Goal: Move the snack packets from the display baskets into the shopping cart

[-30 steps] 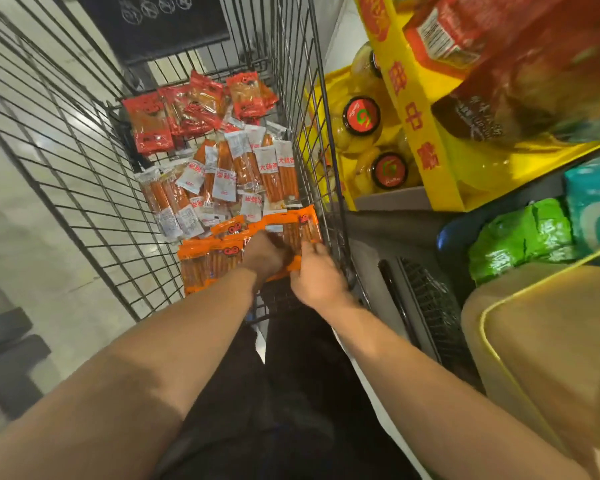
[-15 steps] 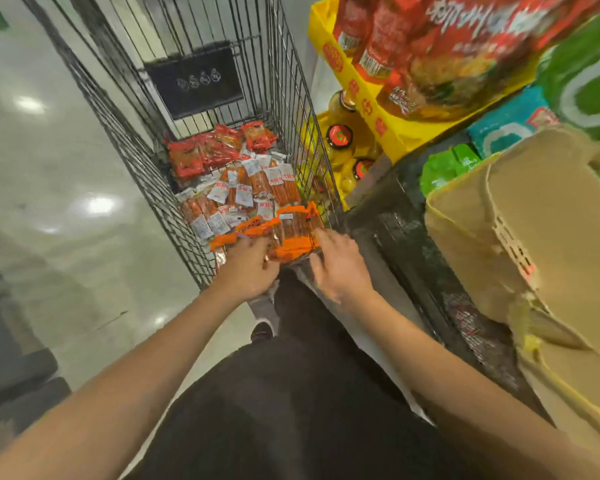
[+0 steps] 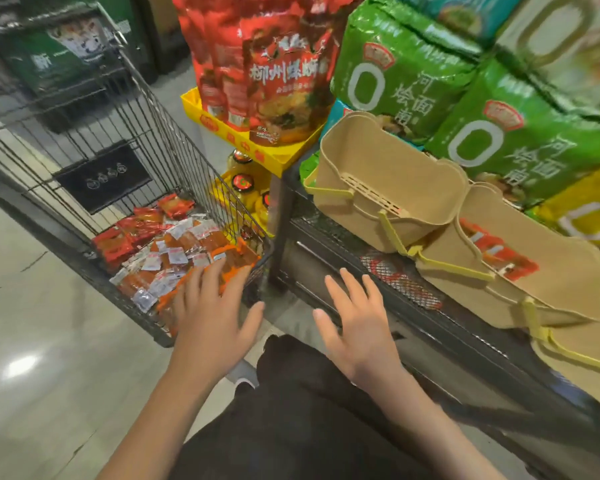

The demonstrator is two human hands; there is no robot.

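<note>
The wire shopping cart [image 3: 84, 140] stands on the left, beside a dark shelf [image 3: 430, 327]. A heap of snack packets [image 3: 174, 251] lies on the cart floor: red ones at the back, white-label ones in the middle, orange ones at the front. On the shelf sit tan display baskets with yellow handles. The near-left basket [image 3: 378, 188] looks empty inside. The next basket [image 3: 541, 282] has red snack packets [image 3: 496, 251] in it. Big green noodle bags [image 3: 513, 133] and red bags [image 3: 257, 64] are stacked behind.

The left hand [image 3: 210, 320] is spread flat over the front of the cart and holds nothing. The right hand [image 3: 357, 323] is also spread wide and empty, between cart and shelf.

I think more packets must come out next. The baskets lean on each other, so a hard pull could tip one. A big handful could slip, and packets might fall on the floor between cart and shelf.
</note>
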